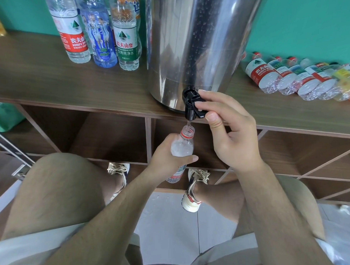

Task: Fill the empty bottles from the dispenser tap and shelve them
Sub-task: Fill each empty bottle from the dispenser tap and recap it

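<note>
Presently the right hand [234, 133] pinches the lever of the black plastic tap [193, 105], thumb beneath and fingers on top. The left hand [167, 158] is wrapped around a clear plastic bottle with a red neck ring [182, 146], holding it just under the spout. A thin stream of water [188, 122] drops into its open mouth. The tap juts from a tall stainless-steel dispenser [196, 41] standing on the brown wooden surface [47, 73]. Capped upright bottles [97, 35] stand to its left, and a row of clear bottles lying on their sides [300, 78] sits to its right.

The bottle's mouth is narrow and tilted, so a small drift of the left hand could send water down the outside and onto the floor. Holding the lever too long would likely overflow it, and squeezing the thin wall could push water out.
</note>
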A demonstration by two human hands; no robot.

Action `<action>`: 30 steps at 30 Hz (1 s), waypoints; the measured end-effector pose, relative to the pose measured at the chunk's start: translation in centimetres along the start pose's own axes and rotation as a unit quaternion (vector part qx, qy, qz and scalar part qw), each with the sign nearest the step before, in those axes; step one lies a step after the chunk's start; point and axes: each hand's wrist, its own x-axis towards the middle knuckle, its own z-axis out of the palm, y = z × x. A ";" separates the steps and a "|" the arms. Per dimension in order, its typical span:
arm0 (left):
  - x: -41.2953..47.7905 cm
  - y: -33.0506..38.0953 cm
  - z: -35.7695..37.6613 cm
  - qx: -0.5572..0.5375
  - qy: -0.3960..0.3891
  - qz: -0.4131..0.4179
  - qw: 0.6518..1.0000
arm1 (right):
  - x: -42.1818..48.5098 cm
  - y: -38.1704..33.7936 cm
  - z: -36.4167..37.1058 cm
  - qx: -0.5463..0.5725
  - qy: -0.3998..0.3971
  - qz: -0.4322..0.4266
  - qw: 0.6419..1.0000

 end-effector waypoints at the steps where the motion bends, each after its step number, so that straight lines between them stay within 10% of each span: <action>1: 0.0 0.0 0.0 0.003 0.000 -0.001 1.000 | 0.0 0.0 0.0 0.000 -0.001 0.000 1.000; 30: 0.1 -0.2 0.2 -0.030 0.015 0.019 0.999 | 0.1 0.1 0.0 -0.007 -0.001 -0.004 1.000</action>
